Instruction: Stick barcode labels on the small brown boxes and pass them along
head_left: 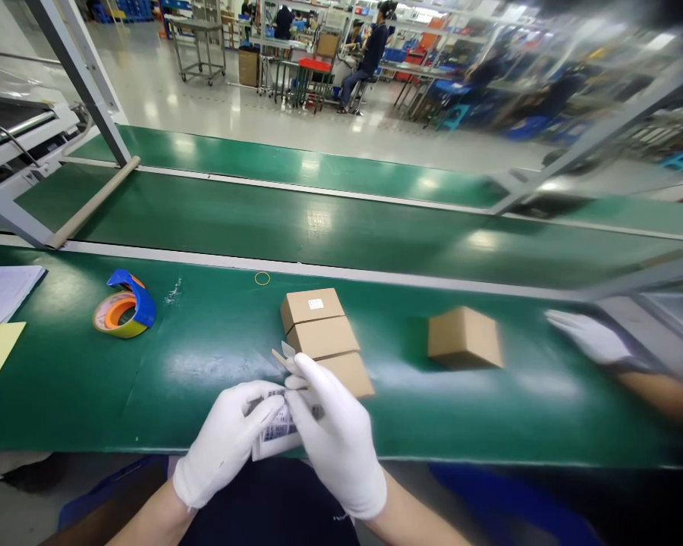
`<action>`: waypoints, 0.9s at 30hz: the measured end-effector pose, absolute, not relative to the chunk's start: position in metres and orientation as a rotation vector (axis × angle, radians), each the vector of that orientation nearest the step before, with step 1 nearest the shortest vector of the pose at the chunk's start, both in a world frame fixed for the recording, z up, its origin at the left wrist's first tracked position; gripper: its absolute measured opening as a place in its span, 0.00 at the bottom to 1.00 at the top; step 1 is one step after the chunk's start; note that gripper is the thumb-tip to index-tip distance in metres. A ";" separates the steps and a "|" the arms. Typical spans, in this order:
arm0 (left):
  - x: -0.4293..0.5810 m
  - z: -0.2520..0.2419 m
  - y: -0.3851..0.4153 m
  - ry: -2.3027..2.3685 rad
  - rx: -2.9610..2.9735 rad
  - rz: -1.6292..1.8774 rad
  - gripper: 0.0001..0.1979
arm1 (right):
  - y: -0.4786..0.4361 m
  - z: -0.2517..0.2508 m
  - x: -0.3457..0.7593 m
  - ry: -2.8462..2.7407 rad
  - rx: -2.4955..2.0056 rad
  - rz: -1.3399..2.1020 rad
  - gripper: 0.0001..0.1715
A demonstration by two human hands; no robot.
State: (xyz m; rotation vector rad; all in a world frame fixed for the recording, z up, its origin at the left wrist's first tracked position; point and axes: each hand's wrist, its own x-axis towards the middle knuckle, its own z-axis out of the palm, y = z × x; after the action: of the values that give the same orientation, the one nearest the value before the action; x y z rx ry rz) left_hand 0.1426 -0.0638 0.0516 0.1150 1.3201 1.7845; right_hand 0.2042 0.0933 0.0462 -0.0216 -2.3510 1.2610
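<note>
While the print on the label sheet is too small to read, we see it pinched between both gloved hands at the near edge of the green belt: our left hand grips it from below, our right hand covers its upper part, fingertips closed on a peeled label. Just beyond our right hand lie three small boxes in a row. Another box sits apart, near a co-worker's blurred glove. Open belt stretches left toward the tape roll.
</note>
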 end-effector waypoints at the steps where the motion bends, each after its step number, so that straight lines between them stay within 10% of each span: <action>1: 0.141 0.052 -0.064 1.330 0.139 1.772 0.13 | 0.094 0.044 0.203 -2.356 -0.005 1.240 0.39; 8: 0.128 0.051 -0.061 1.299 0.285 1.783 0.18 | 0.098 0.042 0.203 -2.325 0.340 1.050 0.40; 15: 0.108 0.034 -0.082 1.339 0.191 1.643 0.20 | 0.171 0.086 0.183 -2.350 -0.360 1.295 0.19; 27: 0.058 -0.013 -0.112 1.457 -0.045 1.493 0.23 | 0.215 0.067 0.146 -2.562 -0.573 1.519 0.31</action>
State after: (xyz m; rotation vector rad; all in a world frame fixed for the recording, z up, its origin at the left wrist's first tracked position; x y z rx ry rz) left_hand 0.0577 -0.1122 -0.0125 -0.0455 1.4567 1.4925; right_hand 0.1456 0.2153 0.0668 -0.5730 -2.5617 1.5191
